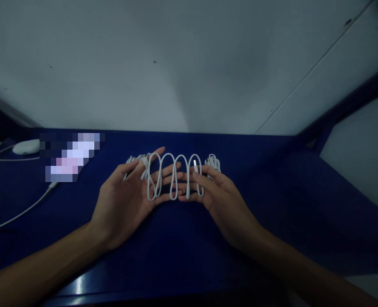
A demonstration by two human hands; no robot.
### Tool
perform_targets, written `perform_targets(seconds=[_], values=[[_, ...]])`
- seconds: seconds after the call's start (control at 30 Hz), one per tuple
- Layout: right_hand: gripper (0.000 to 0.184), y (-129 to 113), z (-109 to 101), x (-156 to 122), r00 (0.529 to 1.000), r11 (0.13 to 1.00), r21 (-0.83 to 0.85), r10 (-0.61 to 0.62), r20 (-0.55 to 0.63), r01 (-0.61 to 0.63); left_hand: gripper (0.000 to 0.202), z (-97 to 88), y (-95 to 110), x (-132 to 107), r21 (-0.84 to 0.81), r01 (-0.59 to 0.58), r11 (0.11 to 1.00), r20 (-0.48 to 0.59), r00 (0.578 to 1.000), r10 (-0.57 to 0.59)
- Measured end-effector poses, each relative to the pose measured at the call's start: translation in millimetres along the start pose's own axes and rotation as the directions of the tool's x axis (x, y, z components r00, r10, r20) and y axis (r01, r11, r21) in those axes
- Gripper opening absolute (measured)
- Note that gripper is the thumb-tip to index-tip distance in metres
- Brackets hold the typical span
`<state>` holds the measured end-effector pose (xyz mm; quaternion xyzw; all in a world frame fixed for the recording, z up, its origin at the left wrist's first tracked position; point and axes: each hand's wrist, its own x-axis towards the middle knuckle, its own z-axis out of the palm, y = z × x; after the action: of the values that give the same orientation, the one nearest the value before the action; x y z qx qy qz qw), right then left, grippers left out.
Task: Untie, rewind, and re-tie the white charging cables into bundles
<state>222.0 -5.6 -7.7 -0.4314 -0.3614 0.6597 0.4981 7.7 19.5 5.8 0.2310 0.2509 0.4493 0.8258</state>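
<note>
A white USB cable (174,177) stretches between my two hands in loose, spring-like loops. My left hand (125,200) is turned palm up, its fingers reaching under the loops and the cable's near end lying by the thumb and index finger. At the other end, my right hand (224,196) pinches the cable beside its shiny metal plug (195,163), with the other fingers stretched beneath the coils. Behind the right fingers lies a bundled white cable (213,164). More white cable loops (130,160) show behind the left thumb, partly hidden.
The blue tabletop (176,256) meets a pale wall panel (128,76) at the back. Toward the left are a blurred-out phone-like object (74,157) with a white cord (22,214) and a white rounded device (26,147). A dark blue frame bar (345,106) slants along the right.
</note>
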Motion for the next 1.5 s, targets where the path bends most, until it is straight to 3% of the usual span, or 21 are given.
perform_targets(seconds=[0.3, 1.5], values=[[0.017, 1.1, 0.6, 1.1, 1.000, 0.996, 0.083, -0.023, 0.017, 0.022, 0.068, 2.6, 0.3, -1.0, -0.022, 0.002, 1.000, -0.016, 1.000, -0.002], [0.022, -0.5, 0.7, 3.1, 0.999, 0.994, 0.108, -0.013, 0.044, 0.008, 0.068, 4.6, 0.8, -1.7, -0.043, 0.011, 0.999, -0.016, 1.000, -0.012]])
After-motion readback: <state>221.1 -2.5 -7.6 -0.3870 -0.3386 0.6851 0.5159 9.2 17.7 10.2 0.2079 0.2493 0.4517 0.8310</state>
